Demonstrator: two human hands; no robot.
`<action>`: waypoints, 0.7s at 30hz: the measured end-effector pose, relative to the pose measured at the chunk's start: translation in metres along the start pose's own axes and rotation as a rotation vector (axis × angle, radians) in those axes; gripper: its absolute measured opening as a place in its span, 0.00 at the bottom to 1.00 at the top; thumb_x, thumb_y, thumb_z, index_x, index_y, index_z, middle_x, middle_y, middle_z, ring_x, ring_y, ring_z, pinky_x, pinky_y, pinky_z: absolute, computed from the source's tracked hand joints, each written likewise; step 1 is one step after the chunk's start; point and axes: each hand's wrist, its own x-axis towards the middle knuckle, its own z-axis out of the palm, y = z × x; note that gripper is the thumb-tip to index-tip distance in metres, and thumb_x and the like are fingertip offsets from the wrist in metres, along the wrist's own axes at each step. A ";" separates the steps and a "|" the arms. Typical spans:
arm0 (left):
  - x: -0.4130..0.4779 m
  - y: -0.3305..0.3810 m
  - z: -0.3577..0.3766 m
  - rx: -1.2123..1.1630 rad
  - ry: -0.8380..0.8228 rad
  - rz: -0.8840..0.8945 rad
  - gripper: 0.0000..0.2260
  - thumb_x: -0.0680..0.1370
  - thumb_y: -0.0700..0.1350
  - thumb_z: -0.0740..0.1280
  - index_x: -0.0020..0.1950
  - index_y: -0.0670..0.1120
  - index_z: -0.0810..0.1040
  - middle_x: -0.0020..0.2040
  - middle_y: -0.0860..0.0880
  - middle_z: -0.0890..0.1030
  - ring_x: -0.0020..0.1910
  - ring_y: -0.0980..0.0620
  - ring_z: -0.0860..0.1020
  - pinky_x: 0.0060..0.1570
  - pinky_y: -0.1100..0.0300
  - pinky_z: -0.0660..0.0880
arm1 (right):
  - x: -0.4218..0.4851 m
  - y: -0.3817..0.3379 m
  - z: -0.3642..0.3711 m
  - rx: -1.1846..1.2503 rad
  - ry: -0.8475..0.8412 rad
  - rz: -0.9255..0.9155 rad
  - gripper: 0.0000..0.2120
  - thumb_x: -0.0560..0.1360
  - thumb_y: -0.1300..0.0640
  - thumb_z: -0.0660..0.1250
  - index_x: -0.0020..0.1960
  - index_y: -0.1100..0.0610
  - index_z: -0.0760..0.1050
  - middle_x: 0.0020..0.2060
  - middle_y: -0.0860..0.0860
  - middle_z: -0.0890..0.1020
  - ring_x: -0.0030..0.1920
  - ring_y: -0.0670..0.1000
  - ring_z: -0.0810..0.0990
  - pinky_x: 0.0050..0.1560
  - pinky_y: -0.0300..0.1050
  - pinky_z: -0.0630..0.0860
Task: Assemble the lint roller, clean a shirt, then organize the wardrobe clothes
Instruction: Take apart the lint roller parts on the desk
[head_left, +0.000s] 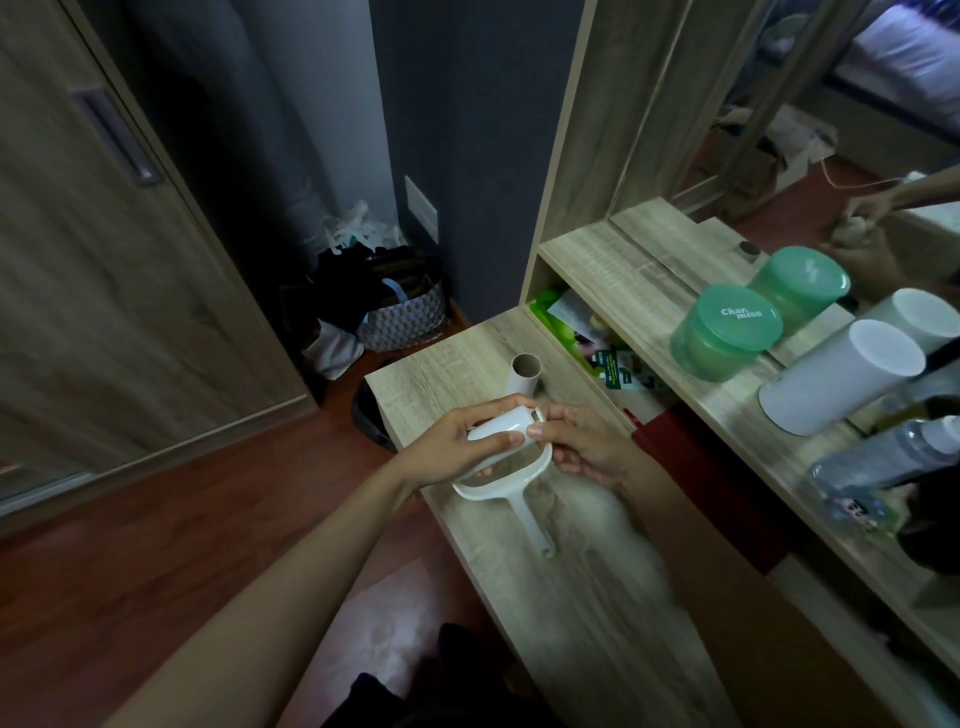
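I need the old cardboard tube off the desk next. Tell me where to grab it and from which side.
Grip the cardboard tube around its upper half, coming down from above. It stands upright on the desk with its open end up, just behind the left hand and right hand busy with the lint roller, so the top is free.

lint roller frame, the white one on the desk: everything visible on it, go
The lint roller frame looks like glossy white plastic: a curved open loop at the head and a straight handle pointing toward the camera, ending in a small hole. It lies on the wooden desk. The left hand presses a white roll into the head while the right hand steadies the far side. A bare cardboard tube stands just behind.
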 end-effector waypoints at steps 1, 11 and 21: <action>0.000 -0.001 0.001 -0.014 0.008 -0.011 0.18 0.79 0.46 0.68 0.69 0.51 0.75 0.66 0.54 0.78 0.57 0.51 0.81 0.52 0.55 0.78 | -0.001 -0.001 0.000 -0.002 0.002 0.000 0.10 0.73 0.57 0.70 0.51 0.61 0.75 0.27 0.47 0.75 0.23 0.42 0.69 0.21 0.32 0.64; 0.007 -0.019 0.016 -0.356 0.115 -0.227 0.13 0.80 0.49 0.66 0.63 0.62 0.78 0.56 0.34 0.81 0.41 0.42 0.76 0.37 0.56 0.74 | 0.001 0.011 0.011 0.030 0.238 -0.038 0.06 0.75 0.55 0.68 0.49 0.55 0.81 0.31 0.48 0.79 0.30 0.44 0.75 0.29 0.36 0.69; 0.009 -0.044 0.025 -0.379 0.331 -0.241 0.18 0.79 0.50 0.66 0.69 0.59 0.74 0.57 0.46 0.84 0.50 0.43 0.83 0.51 0.51 0.80 | 0.000 0.047 0.040 -0.776 0.514 -0.180 0.20 0.82 0.54 0.56 0.31 0.52 0.67 0.27 0.46 0.71 0.29 0.45 0.68 0.34 0.42 0.63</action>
